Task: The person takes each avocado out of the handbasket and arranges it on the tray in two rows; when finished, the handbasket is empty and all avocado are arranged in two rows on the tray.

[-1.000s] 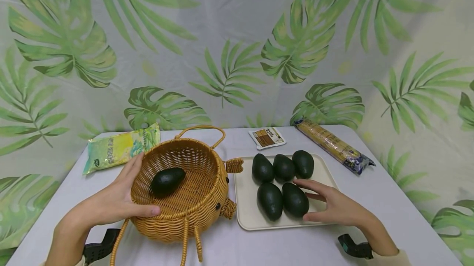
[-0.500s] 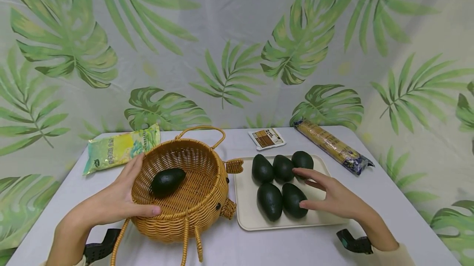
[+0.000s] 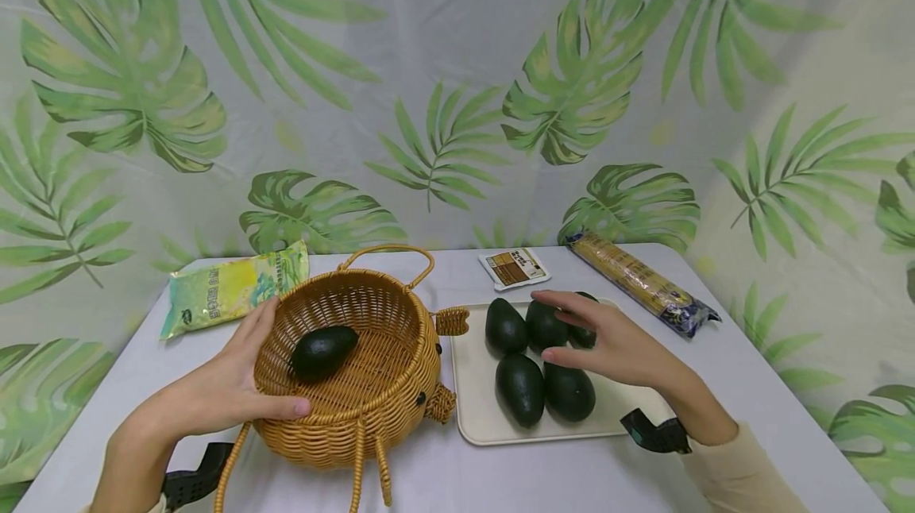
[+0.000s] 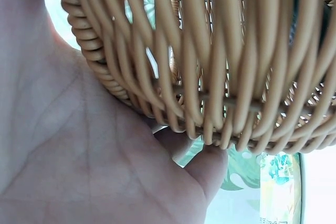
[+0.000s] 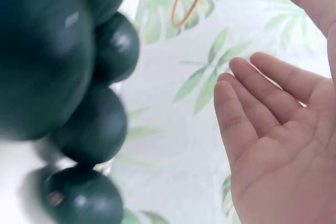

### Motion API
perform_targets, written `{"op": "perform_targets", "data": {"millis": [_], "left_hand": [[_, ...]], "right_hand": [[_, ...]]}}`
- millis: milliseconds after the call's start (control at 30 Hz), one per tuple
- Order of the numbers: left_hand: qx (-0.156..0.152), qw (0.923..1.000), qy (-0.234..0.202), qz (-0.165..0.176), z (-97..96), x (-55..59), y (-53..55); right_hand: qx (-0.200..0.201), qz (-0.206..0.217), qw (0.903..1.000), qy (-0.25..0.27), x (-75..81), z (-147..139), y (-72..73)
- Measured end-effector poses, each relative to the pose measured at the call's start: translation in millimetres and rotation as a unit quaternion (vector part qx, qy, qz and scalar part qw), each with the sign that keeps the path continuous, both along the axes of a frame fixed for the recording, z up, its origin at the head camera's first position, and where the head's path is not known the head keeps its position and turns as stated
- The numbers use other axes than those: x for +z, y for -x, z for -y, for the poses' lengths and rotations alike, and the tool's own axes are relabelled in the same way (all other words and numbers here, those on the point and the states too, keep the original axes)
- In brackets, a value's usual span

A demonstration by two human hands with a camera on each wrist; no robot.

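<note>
A wicker basket (image 3: 336,445) with a handle and animal-like trim stands left of centre, tipped so that its mouth faces up and forward. Inside it lies one dark green avocado (image 3: 323,352). My left hand (image 3: 214,390) holds the basket's left side, thumb over the rim, fingers along the outer wall. To the right, a cream tray (image 3: 473,418) bears several avocados (image 3: 519,390) in two rows. Above them hovers my right hand (image 3: 608,346), fingers extended and thumb apart, holding nothing. It partly covers the back-right avocados. The right wrist view shows its open palm (image 5: 283,135) beside them.
At the back left lies a green-yellow packet (image 3: 232,291), behind the basket. A small flat brown-white pack (image 3: 515,268) is behind the tray. A long noodle-like package (image 3: 639,279) lies at the right rear. Leaf-printed cloth (image 3: 443,100) hangs behind the white table.
My right hand has risen away from the front-right avocado and moved back and leftward over the rear row. The left hand and basket have stayed in place.
</note>
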State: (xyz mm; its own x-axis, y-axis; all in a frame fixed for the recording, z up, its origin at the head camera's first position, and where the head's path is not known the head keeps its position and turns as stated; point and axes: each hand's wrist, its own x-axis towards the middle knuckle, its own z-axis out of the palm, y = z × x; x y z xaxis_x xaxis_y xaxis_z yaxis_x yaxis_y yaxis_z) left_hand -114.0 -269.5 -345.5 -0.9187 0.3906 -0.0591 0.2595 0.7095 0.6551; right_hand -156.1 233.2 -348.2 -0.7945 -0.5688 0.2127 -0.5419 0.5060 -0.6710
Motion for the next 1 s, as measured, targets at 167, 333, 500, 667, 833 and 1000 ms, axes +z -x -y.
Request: {"op": "perform_targets", "data": {"millis": [167, 333, 500, 667, 833, 1000], "left_hand": [[-0.001, 1.0000, 0.003, 0.003, -0.2, -1.1, -0.4], [-0.004, 1.0000, 0.005, 0.006, -0.2, -0.9, -0.5], [-0.003, 0.9999, 0.010, 0.002, 0.6, 0.1, -0.5], [0.001, 0.9999, 0.008, 0.009, 1.6, 0.3, -0.9], [0.001, 0.9999, 0.008, 0.007, 1.7, -0.6, -1.0], [-0.002, 1.0000, 0.007, 0.004, 1.6, 1.6, 1.4]], "right_hand": [[0.006, -0.003, 0.9999, -0.011, 12.9, 18.7, 2.2], [0.032, -0.012, 0.9994, -0.009, 27.2, 38.1, 8.0], [0.052, -0.029, 0.9980, -0.020, 40.0, 58.6, 16.8], [0.058, -0.025, 0.9978, -0.022, 49.5, 77.7, 22.0], [0.071, -0.019, 0.9971, -0.019, 57.2, 95.6, 25.4], [0.094, -0.044, 0.9941, -0.032, 65.9, 112.5, 33.0]]}}
